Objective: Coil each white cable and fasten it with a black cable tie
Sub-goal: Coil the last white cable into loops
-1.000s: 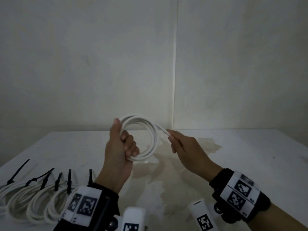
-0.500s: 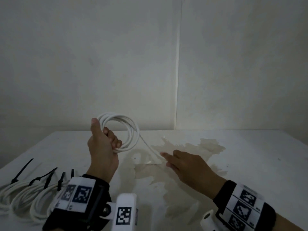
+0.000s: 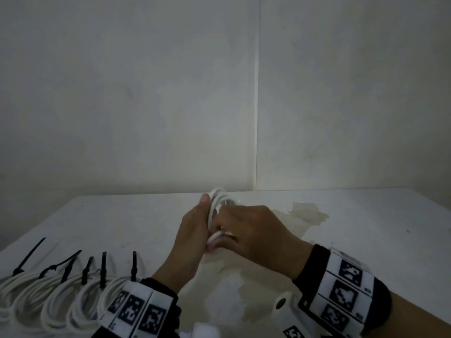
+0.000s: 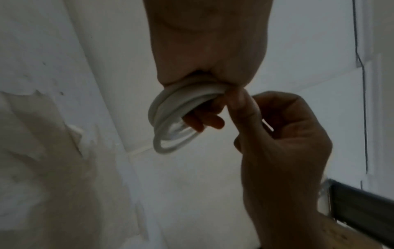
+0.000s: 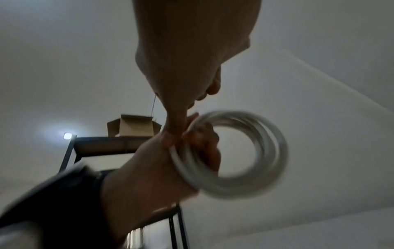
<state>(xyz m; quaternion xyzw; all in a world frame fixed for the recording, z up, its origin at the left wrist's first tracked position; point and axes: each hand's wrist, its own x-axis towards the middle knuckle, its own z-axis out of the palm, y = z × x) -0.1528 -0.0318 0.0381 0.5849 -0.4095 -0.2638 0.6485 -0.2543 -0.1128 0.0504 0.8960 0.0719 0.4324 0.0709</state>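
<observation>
A white cable (image 3: 218, 196), wound into a small coil, is held upright above the table's middle. My left hand (image 3: 194, 230) grips the coil's near side, thumb up along it and fingers curled through the loops (image 4: 170, 118). My right hand (image 3: 253, 230) is pressed against the same spot from the right and pinches a strand of the cable (image 4: 269, 126) in its curled fingers. In the right wrist view the coil (image 5: 236, 183) hangs round below the right hand's fingertips (image 5: 176, 129). No black tie is on this coil.
Several coiled white cables (image 3: 58, 298), each fastened with a black cable tie (image 3: 103, 267), lie in a row at the table's near left. The white table (image 3: 366, 240) has a brownish stain (image 3: 307, 213) at its centre. Walls stand close behind.
My left hand carried the coil rightward and lower. My right hand came up from the table to the coil, and the loose straight strand between them is now wound in.
</observation>
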